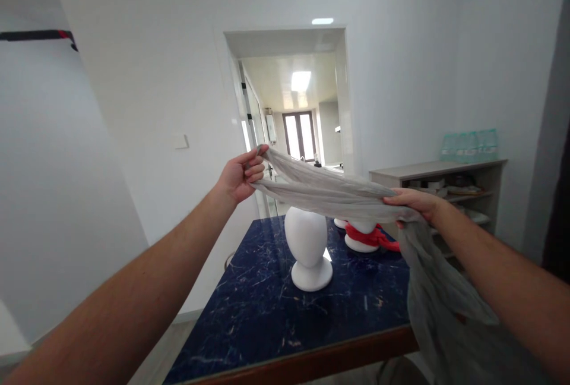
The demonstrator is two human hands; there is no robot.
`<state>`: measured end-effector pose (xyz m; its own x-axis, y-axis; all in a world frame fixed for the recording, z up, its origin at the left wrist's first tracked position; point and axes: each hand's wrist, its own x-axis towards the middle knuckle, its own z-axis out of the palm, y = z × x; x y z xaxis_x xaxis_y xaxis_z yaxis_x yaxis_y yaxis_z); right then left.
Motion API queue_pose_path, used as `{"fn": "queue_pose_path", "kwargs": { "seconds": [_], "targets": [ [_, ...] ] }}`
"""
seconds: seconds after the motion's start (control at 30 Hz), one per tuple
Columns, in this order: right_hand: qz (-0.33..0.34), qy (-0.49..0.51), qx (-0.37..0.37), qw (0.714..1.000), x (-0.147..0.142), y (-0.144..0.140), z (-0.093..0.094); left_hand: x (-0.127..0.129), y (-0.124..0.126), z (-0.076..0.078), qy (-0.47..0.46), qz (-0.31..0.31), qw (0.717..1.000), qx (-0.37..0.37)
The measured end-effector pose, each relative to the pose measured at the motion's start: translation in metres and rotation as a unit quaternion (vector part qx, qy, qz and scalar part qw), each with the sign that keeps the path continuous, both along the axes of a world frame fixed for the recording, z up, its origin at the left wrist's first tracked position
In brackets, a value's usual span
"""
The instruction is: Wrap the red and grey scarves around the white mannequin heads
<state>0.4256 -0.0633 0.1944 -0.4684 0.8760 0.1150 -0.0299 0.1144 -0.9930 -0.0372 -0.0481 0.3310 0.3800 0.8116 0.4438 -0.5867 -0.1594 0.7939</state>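
Above the desk (267,314), two hands stretch a grey scarf (329,192).
Left hand (240,176) pinches one end; right hand (412,202) grips the middle, the rest hanging over a white mannequin head (307,248).

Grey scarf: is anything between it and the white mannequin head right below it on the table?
Nothing visible. The grey scarf is stretched between the left hand and right hand, directly over the white mannequin head, with only open air between. The red-scarfed head stands behind, to the right.
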Motion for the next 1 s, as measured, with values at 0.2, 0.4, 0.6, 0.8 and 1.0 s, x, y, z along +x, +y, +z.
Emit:
{"fn": "queue_pose_path", "kwargs": {
  "seconds": [0.2,0.4,0.6,0.8,1.0],
  "targets": [
    [0.051,-0.038,-0.011,0.998,-0.008,0.005,-0.019,-0.015,0.024,-0.010,0.062,0.034,0.997,-0.037],
    [0.137,-0.147,-0.032,0.979,-0.009,0.003,-0.028,-0.042,0.042,-0.017,0.144,0.048,0.986,-0.065],
    [0.117,-0.107,-0.029,0.987,-0.009,0.002,-0.036,-0.053,0.053,-0.022,0.083,0.073,0.985,-0.131],
    [-0.071,0.237,0.025,0.968,-0.029,0.020,-0.049,-0.045,0.071,-0.042,-0.022,0.109,0.986,-0.126],
    [-0.038,0.426,0.074,0.901,-0.084,0.049,-0.039,-0.018,0.108,-0.070,-0.114,0.173,0.970,-0.130]
  ]
}}
